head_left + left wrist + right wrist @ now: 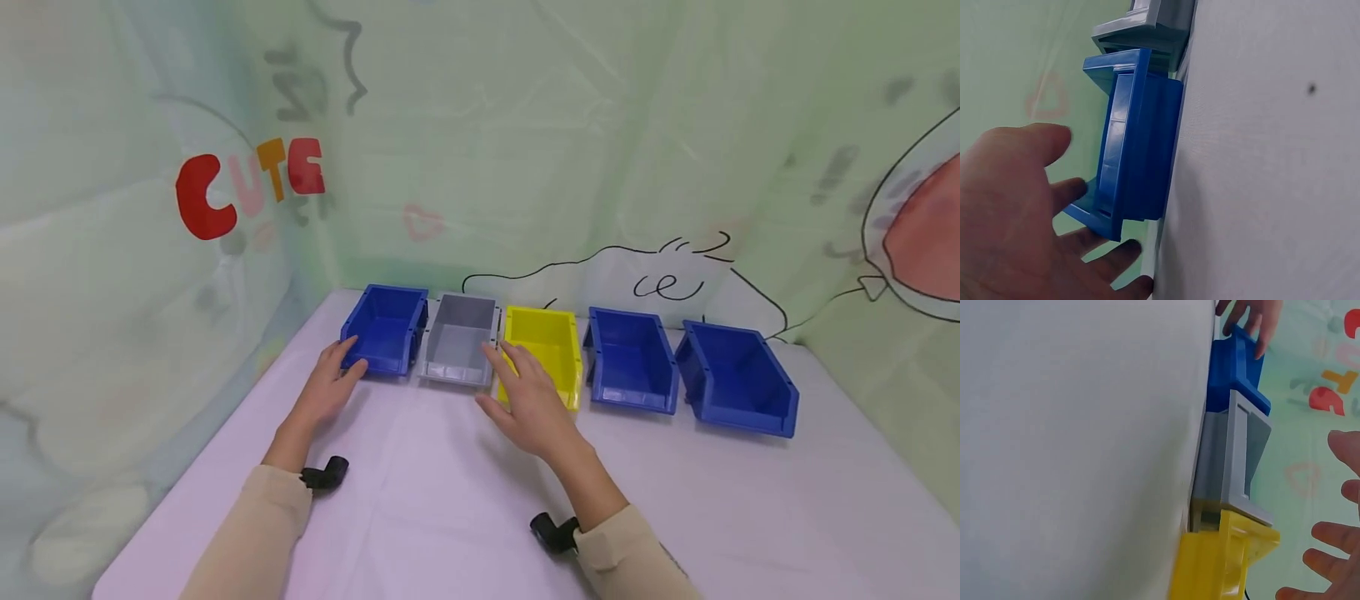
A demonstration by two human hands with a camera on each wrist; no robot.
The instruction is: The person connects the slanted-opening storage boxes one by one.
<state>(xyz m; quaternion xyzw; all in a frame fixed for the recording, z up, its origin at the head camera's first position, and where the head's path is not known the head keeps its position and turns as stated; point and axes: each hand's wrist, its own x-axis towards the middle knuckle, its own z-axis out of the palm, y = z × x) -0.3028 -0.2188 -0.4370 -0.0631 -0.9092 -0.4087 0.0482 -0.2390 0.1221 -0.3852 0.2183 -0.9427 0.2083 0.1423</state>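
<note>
My left hand (322, 392) is at the front left corner of the leftmost blue bin (390, 365). Its fingers are spread around the bin's left wall, with the thumb in front of the opening; whether they touch the plastic I cannot tell. In the left wrist view, one finger reaches over the rim of that blue bin (1132, 150) while others lie outside. My right hand (536, 408) hovers with spread fingers in front of the grey bin (456, 372) and the yellow bin (575, 379), partly covering the yellow one. It holds nothing.
Two more blue bins, one right of the yellow bin (633, 396) and another blue bin (750, 419) at the far right, continue the row. All stand on a pale tabletop (420, 500). A printed green curtain (480, 167) hangs behind and beside the table.
</note>
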